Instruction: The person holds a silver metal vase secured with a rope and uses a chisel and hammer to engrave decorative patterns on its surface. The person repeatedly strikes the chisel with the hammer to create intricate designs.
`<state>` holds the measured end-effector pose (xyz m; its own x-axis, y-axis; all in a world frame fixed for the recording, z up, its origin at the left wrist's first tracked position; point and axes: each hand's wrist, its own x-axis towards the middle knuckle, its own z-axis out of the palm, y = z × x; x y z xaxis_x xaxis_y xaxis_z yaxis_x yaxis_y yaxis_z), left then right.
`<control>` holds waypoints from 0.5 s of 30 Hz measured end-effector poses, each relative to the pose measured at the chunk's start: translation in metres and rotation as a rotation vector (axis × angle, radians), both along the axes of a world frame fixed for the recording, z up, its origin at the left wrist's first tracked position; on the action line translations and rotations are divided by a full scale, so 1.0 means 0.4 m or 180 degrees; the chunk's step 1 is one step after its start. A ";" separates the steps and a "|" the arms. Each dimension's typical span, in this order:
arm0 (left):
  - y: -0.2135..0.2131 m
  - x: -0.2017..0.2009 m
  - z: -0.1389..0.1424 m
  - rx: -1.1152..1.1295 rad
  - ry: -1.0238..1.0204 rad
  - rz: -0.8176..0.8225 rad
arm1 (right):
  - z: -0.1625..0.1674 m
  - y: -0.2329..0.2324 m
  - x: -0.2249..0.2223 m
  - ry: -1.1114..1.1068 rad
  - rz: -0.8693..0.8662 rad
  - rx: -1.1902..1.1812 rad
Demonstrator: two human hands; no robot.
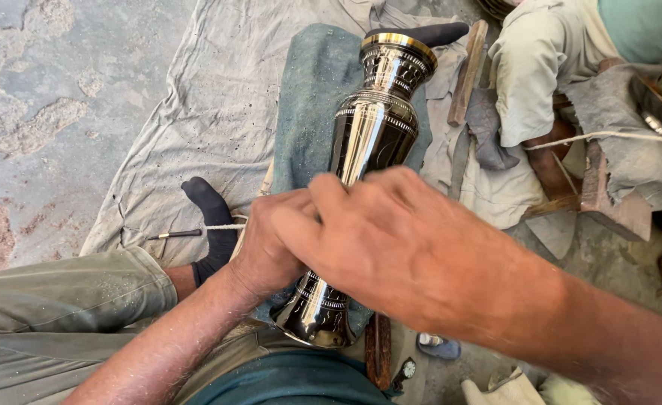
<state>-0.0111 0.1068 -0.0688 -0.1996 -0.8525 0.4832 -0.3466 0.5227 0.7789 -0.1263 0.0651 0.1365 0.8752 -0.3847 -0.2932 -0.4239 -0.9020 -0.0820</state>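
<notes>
On teal cloth [308, 105], 2 hands [346, 240] clasping engraved brass vase [372, 135]

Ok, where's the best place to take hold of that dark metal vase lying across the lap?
Probably the narrow waist of the vase, coming from above. It lies tilted on the blue-grey cloth, foot toward the person, and flares at both ends, so fingers would wrap the slim middle where the left hand and right hand sit.

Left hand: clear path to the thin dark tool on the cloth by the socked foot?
Probably yes. The thin tool lies uncovered on the cloth, just left of the left hand, with only the socked foot between. But that hand is on the vase, under the right hand.
</notes>
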 end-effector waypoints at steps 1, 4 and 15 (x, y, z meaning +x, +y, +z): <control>0.004 0.004 -0.002 0.0165 -0.0072 -0.0019 | 0.004 0.010 -0.017 -0.0082 -0.0051 0.0104; -0.008 0.031 0.007 -0.0290 -0.0042 -0.0172 | 0.009 0.005 -0.068 0.0112 -0.0389 0.0411; -0.012 0.028 0.057 0.0985 0.0733 0.0129 | -0.007 -0.153 0.038 0.0631 -0.0456 0.0795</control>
